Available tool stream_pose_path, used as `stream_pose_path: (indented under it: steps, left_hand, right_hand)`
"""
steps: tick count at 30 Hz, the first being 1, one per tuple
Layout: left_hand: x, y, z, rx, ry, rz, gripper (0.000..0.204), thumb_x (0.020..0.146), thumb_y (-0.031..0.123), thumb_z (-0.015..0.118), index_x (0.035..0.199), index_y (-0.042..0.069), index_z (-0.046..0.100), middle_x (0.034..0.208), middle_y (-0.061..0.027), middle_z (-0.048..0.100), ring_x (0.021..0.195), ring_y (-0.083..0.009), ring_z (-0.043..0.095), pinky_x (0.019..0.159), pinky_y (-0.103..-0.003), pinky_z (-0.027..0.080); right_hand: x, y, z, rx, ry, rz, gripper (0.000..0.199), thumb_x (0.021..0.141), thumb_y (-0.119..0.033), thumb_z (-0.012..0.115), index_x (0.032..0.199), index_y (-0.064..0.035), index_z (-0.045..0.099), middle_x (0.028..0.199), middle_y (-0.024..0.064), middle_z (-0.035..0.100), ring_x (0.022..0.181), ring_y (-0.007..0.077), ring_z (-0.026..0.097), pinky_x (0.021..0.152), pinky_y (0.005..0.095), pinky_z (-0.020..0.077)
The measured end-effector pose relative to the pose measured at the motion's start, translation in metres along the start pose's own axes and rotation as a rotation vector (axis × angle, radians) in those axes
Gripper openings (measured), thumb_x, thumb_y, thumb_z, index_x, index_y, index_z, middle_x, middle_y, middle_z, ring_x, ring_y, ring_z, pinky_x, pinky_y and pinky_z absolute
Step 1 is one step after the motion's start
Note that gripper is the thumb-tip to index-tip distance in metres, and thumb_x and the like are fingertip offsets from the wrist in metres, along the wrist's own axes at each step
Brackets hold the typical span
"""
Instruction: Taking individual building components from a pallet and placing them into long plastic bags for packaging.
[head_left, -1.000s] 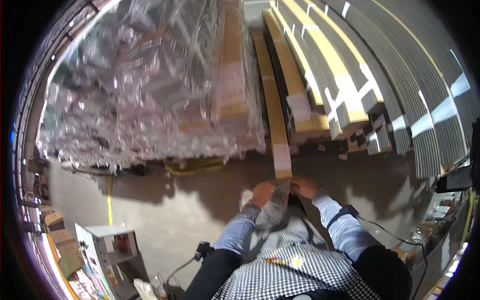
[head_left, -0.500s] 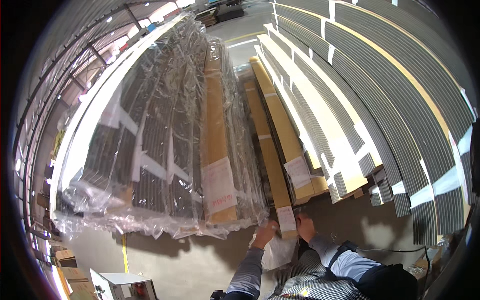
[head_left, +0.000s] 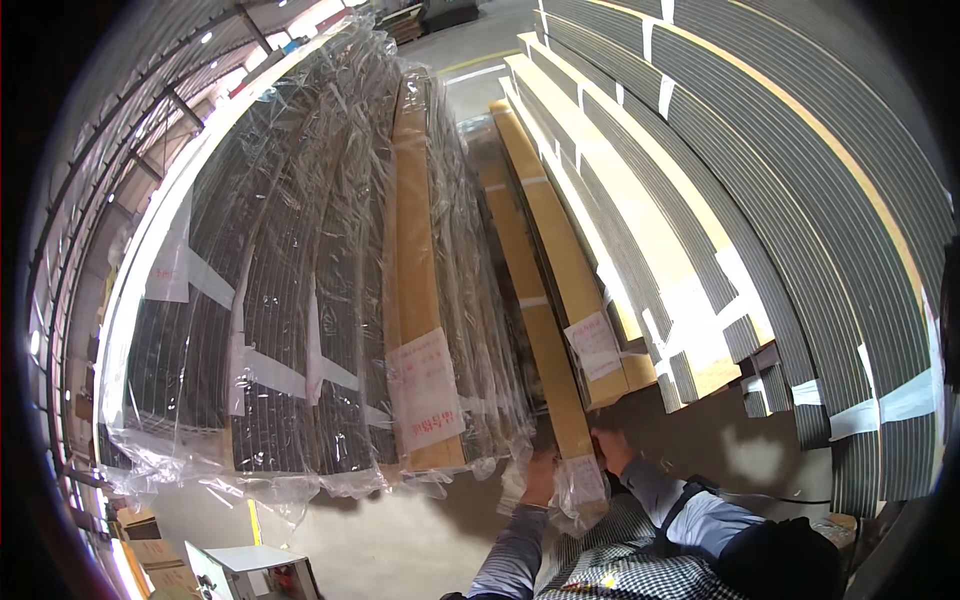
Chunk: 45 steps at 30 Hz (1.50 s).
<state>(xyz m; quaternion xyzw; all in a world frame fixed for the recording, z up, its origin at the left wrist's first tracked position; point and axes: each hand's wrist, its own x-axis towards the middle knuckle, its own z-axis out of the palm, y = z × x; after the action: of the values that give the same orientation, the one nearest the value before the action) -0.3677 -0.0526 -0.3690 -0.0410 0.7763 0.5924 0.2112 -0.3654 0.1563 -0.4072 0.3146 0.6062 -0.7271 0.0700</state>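
Note:
A long, narrow tan board bundle [head_left: 545, 350] points toward me, its near end inside a clear plastic bag [head_left: 580, 495]. A white paper label under the plastic shows at that end. Along the left side of the end, my left hand [head_left: 540, 477] is closed on the bag's plastic. On the opposite side my right hand [head_left: 613, 452] is closed at the bag's edge, against the board bundle; its fingertips are partly hidden. Just right of this bundle lies another tan bundle [head_left: 560, 250] with a white label [head_left: 594, 345] on its near end.
To the left stands a wide stack of dark ribbed boards wrapped in clear film [head_left: 290, 310]. Taller stacks of grey-edged boards [head_left: 760, 220] rise on the right. A white metal box [head_left: 250, 560] and cardboard boxes [head_left: 160, 560] stand at the lower left.
The bag, which hung below the bundle's end, now covers that end and its label. My left hand has shifted slightly nearer to me. The whole view has tilted a little.

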Motion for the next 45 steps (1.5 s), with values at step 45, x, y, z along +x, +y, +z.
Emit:
stream_pose_path:
  steps: [45]
  left_hand:
    - [-0.222, 0.217, -0.069, 0.175, -0.034, 0.385, 0.023, 0.089, 0.021, 0.066, 0.078, 0.002, 0.059, 0.072, -0.0053, 0.061, 0.061, -0.0148, 0.055, 0.055, -0.033, 0.043]
  right_hand:
    - [-0.251, -0.142, 0.022, 0.054, -0.188, -0.85, 0.048, 0.084, -0.008, 0.067, 0.127, -0.0029, 0.046, 0.103, 0.0062, 0.054, 0.093, 0.0155, 0.051, 0.079, 0.0285, 0.0411]
